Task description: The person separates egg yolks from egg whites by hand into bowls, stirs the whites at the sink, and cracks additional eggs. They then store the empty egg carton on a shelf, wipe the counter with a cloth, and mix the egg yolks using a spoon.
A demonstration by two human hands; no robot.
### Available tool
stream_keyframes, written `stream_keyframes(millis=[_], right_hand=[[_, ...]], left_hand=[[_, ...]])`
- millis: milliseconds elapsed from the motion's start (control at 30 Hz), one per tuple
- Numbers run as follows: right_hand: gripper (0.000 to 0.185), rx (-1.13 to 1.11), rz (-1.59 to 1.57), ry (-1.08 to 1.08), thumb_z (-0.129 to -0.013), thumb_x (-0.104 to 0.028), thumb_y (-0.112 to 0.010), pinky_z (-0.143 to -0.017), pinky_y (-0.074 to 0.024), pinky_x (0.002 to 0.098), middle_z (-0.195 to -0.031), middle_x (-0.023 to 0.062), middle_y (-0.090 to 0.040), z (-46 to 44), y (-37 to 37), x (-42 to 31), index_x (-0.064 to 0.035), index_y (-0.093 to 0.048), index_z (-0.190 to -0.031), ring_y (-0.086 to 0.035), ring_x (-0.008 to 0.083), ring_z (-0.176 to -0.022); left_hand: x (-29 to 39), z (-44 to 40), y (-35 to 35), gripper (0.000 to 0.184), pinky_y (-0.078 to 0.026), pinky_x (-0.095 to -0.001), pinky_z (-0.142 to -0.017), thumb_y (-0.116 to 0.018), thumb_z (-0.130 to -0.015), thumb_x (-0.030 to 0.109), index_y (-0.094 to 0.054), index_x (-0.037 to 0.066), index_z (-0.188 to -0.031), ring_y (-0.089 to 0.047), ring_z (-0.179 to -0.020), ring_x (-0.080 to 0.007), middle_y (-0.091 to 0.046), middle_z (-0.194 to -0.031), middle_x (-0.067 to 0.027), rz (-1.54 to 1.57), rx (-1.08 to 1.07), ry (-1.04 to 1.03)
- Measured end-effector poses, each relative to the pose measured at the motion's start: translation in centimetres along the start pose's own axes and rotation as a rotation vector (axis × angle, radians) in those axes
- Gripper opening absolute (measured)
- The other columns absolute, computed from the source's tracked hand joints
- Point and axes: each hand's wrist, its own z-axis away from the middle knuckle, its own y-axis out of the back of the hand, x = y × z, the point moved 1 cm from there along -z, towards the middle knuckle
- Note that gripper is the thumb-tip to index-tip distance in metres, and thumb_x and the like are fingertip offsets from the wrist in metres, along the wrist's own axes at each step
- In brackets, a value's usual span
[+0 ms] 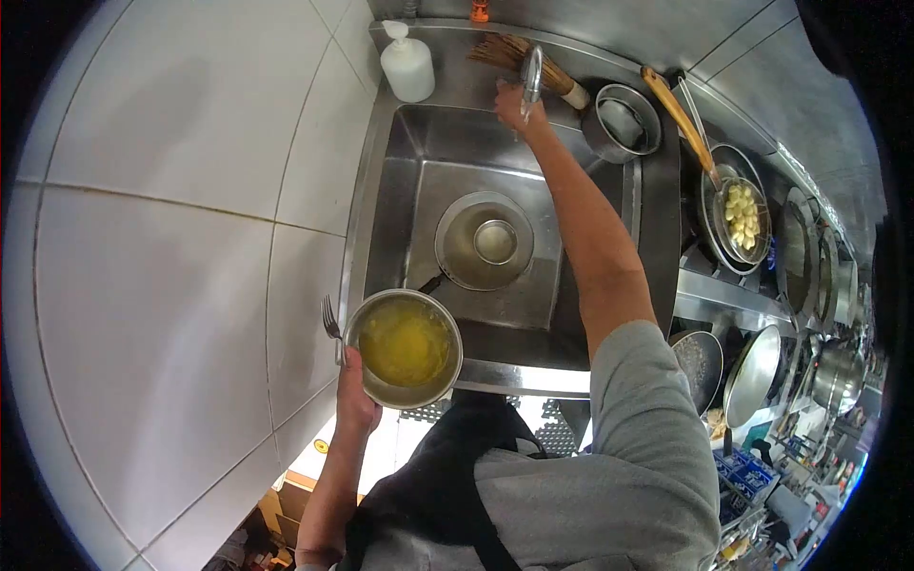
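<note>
From the sink's (533, 309) centre, the yellow-filled bowl (405, 350) is at seven o'clock, your left hand's (358, 395) fingers closed on its rim. Your right hand (519, 107) is at twelve, by the faucet (534, 72), finger spread unclear; a fork (330, 319) sits at eight.

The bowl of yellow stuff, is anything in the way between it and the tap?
Yes, a bit: the right hand is right by the tap. The pan and small dish in the sink lie between too, but look lower than the bowl.
</note>
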Motion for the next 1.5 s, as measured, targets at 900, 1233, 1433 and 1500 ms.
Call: stream_keyframes(millis=[900, 1233, 1433, 1500], right_hand=[[0.01, -0.391, -1.632, -0.376, -0.096, -0.011, -0.065, -0.05, -0.0413, 0.0266, -0.075, 0.0016, -0.051, 8.9, 2.1, 0.6, -0.002, -0.061, -0.095, -0.047, 0.014, -0.06], [0.024, 0.155, 0.056, 0.506, -0.091, -0.017, -0.072, -0.086, -0.0552, 0.0458, -0.101, 0.0181, -0.072, 3.0, 2.4, -2.0, -0.0084, -0.07, -0.114, -0.071, 0.0353, -0.094], [0.036, 0.259, 0.389, 0.47, -0.095, -0.029, -0.068, -0.096, -0.0535, 0.0485, -0.125, 0.0214, -0.069, 5.6, 1.0, 6.4, -0.01, -0.07, -0.125, -0.068, 0.0443, -0.107], [0.036, 0.384, 0.527, 0.509, -0.096, -0.028, -0.067, -0.101, -0.0513, 0.0496, -0.128, 0.02, -0.069, 11.2, -0.2, 9.9, -0.0075, -0.07, -0.125, -0.066, 0.0429, -0.114]], left_hand=[[1.4, -2.2, -1.0, 0.071, -0.038, -0.0502, -0.119, -0.037, -0.11, 0.054, -0.028, 0.003, -0.158, -0.043, -0.144, -0.0339, -0.04, -0.157, -0.0208, -0.033, 0.129, 0.045], [1.5, -2.3, -1.5, 0.07, -0.046, -0.0416, -0.115, -0.033, -0.111, 0.054, -0.035, -0.001, -0.153, -0.052, -0.138, -0.0294, -0.049, -0.15, -0.0206, -0.06, 0.059, -0.016], [1.2, -3.0, -1.3, 0.069, -0.041, -0.0381, -0.115, -0.027, -0.113, 0.051, -0.038, -0.004, -0.154, -0.048, -0.14, -0.0295, -0.049, -0.152, -0.0216, -0.372, 0.144, -0.01], [-1.3, -4.3, 0.8, 0.069, -0.04, -0.0381, -0.114, -0.029, -0.113, 0.051, -0.037, -0.004, -0.154, -0.049, -0.138, -0.0288, -0.05, -0.151, -0.0206, -0.462, 0.161, -0.115]])
